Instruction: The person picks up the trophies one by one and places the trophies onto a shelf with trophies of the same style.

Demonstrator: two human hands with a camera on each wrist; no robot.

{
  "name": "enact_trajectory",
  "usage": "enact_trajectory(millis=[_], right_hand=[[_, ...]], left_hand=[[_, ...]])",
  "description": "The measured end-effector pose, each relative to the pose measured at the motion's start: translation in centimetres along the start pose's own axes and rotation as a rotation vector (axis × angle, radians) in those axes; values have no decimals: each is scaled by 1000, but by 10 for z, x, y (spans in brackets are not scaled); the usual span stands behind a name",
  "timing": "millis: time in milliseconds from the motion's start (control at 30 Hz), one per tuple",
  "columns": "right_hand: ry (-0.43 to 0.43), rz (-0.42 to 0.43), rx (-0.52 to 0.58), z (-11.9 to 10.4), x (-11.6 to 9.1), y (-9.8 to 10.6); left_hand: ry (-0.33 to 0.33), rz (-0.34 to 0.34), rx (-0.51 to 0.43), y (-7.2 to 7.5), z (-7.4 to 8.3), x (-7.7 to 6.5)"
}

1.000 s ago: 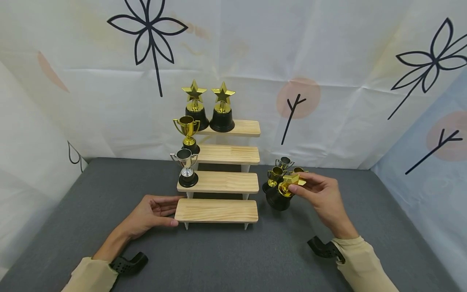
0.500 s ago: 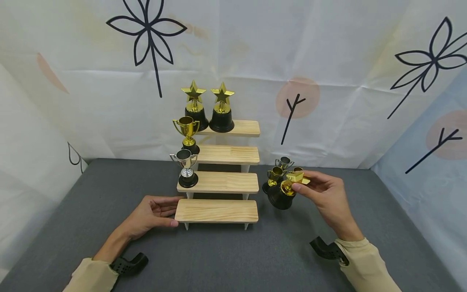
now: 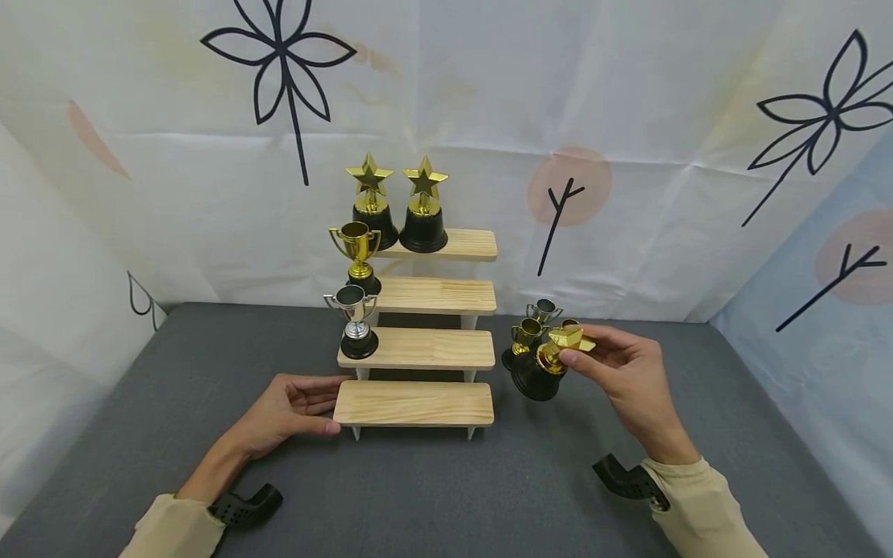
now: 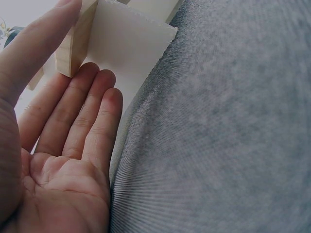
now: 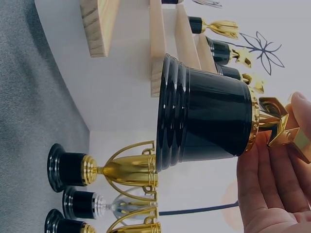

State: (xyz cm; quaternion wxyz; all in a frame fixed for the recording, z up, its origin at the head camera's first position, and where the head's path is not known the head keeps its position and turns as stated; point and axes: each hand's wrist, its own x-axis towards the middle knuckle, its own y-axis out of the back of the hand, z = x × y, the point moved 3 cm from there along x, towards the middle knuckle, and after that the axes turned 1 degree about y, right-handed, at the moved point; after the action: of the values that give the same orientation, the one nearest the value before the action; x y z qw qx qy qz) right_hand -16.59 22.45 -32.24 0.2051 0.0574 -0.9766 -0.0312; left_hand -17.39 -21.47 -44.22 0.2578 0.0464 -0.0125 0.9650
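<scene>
My right hand [image 3: 624,380] pinches a gold star trophy [image 3: 541,373] by its star, between thumb and fingers. The trophy leans, and its black base is lifted off the table in the right wrist view. Close behind it stand gold cup trophies [image 5: 131,170] and a silver cup trophy [image 5: 127,206]. My left hand [image 3: 289,415] rests at the left end of the lowest step of a wooden tiered stand [image 3: 415,403]. Its fingers are nearly straight, with thumb and fingertips at the board [image 4: 77,46] in the left wrist view.
On the top step stand two gold star trophies [image 3: 372,205]. A gold cup trophy [image 3: 359,252] is at the left of the step below, and a silver cup trophy [image 3: 356,318] at the left of the one under that. Patterned cloth [image 3: 474,93] hangs behind the grey table [image 3: 418,496].
My right hand has shifted slightly right with the star trophy, moving a little away from the stand. The left hand has stayed at the lowest step.
</scene>
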Motion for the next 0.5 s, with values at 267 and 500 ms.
enact_trajectory(millis=[267,500], right_hand=[[32,16,30,-7,1,-2],[57,34,38,-14,2,-3]], left_hand=[[6,9,12,0,1,0],[23,17,19,0,0,0]])
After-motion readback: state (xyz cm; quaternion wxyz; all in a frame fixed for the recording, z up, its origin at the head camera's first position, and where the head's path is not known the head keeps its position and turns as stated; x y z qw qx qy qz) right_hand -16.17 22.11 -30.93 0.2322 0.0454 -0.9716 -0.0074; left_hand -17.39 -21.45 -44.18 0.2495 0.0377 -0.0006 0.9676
